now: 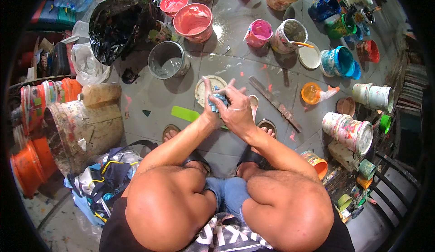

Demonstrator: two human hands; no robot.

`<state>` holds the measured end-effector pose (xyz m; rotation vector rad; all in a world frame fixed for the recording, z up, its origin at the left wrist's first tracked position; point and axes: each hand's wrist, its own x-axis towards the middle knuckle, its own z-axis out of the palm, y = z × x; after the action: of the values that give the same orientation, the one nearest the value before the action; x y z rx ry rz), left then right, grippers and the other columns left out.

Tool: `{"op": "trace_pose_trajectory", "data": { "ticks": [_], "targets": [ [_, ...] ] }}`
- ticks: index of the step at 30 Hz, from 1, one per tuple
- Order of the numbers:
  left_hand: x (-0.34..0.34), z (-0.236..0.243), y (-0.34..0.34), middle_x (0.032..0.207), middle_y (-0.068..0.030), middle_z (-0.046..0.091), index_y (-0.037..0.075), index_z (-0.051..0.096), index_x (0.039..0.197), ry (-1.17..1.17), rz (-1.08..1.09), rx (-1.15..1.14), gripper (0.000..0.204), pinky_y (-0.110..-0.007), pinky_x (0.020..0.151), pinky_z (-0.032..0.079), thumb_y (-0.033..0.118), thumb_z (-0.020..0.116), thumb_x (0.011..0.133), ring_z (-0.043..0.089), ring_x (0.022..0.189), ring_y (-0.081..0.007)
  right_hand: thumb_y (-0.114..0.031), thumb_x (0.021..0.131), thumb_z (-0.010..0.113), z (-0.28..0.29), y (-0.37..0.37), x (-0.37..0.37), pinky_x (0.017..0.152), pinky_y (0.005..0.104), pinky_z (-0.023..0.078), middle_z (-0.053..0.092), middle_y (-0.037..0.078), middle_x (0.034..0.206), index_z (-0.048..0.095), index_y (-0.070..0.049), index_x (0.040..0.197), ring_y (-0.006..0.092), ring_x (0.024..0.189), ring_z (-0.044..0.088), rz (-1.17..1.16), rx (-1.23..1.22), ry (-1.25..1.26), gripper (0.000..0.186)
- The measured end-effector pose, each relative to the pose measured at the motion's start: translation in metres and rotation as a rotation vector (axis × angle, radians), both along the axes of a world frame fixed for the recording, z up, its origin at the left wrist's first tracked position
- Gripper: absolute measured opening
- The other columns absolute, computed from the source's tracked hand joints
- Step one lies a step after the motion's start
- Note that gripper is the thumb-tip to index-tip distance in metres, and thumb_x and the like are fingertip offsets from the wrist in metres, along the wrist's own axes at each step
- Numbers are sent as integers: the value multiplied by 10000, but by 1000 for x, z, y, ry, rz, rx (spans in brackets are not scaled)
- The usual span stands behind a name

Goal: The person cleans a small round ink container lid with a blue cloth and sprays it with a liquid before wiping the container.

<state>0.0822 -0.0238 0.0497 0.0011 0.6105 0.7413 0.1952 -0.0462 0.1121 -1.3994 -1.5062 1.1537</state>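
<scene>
We seem to be wiping, our right hand (238, 109) pinching a crumpled light-blue cloth (220, 97) against our straight-fingered left hand (210, 110); continuing calls for steady pressure.

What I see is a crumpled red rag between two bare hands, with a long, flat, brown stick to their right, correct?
Not quite: the head view shows that the crumpled rag is light blue, not red. It is between the bare left hand and bare right hand, with the long, flat, brown stick to their right.
</scene>
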Motion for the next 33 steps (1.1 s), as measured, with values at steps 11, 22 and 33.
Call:
{"op": "trace_pose_trajectory", "data": {
  "ticks": [11, 22, 33],
  "targets": [
    [8, 6, -4, 1704, -223, 138, 252, 39, 1679, -94, -81, -41, 1313, -736, 1110, 318, 1064, 306, 682, 267, 1503, -528, -135, 897, 735, -9, -2, -7, 794, 483, 498, 650, 196, 978, 663, 5, 1046, 405, 882, 652, 31, 318, -123, 217],
    [-19, -13, -2, 1721, -193, 23, 251, -120, 1656, -183, 97, -73, 1312, -812, 1109, 262, 1054, 279, 698, 241, 1498, -561, -37, 881, 719, -18, -33, 5, 989, 470, 504, 624, 233, 1302, 664, -18, 1191, 430, 1252, 589, 211, 170, -139, 315],
    [-8, 7, -12, 1642, -247, 292, 180, 71, 1677, 112, 79, -86, 1323, -662, 1131, 376, 1061, 207, 701, 425, 1424, -486, -55, 900, 704, -23, -28, 1, 808, 461, 516, 636, 181, 1009, 670, 1, 1161, 392, 918, 653, 51, -7, -105, 269]
  ]
}}
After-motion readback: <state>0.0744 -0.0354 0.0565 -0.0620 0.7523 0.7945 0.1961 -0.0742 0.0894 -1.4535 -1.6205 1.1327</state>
